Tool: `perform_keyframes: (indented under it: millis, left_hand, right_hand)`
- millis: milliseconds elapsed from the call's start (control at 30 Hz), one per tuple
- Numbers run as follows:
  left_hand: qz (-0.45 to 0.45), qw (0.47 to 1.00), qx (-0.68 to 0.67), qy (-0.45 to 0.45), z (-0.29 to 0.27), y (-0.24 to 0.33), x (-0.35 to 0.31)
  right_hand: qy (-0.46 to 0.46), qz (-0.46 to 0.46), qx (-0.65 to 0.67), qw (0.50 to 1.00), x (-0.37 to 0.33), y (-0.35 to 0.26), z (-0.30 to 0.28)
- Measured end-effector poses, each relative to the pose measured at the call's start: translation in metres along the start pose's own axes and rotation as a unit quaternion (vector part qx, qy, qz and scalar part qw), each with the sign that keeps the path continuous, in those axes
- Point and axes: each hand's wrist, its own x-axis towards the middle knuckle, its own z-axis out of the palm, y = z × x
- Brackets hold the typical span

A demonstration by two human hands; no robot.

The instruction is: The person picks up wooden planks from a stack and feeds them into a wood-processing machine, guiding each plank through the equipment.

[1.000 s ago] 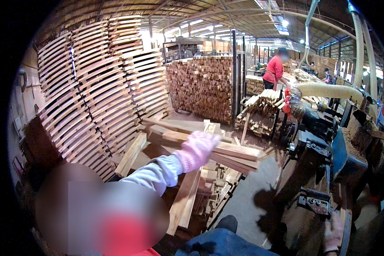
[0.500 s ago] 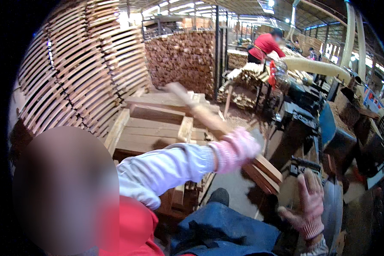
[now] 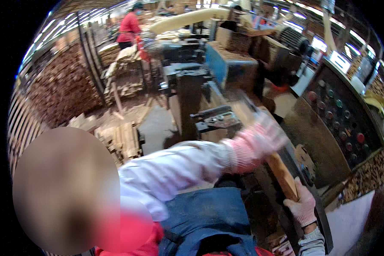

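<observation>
A wooden strip (image 3: 282,176) lies slantwise along the dark metal bed of a machine (image 3: 295,161), in front of me and to the right. Across it reaches my left hand (image 3: 260,143) in a pink knitted glove, closed around its middle; motion smears the fingers. My right hand (image 3: 304,204), in a pale pink glove, is closed on the strip's near end, thumb to one side and fingers to the other. Beyond my left hand the strip's far part is blurred.
A control panel with coloured buttons (image 3: 337,115) stands right. Ahead are a blue machine housing (image 3: 230,64) and a metal clamp-like fitting (image 3: 217,118). Stacked wood strips (image 3: 121,138) lie left. A person in red (image 3: 130,26) works far back beside a pale hose (image 3: 187,20).
The view has swung right toward the machine. My left hand has carried the wood from the left onto the machine bed. My right hand, spread and empty before, has closed on its near end.
</observation>
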Motion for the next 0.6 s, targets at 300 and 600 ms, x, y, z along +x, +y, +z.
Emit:
perform_keyframes:
  millis: [300,600]
  left_hand:
    - [-0.401,0.883,0.186,-0.159,-0.14,-0.225,-0.277]
    - [-0.631,0.498,0.24,-0.544,-0.304,-0.197,-0.499]
  right_hand:
    - [0.14,0.031,-0.083,0.986,-0.006,0.062,0.025]
    - [0.227,0.004,-0.005,0.974,0.196,0.035,0.115]
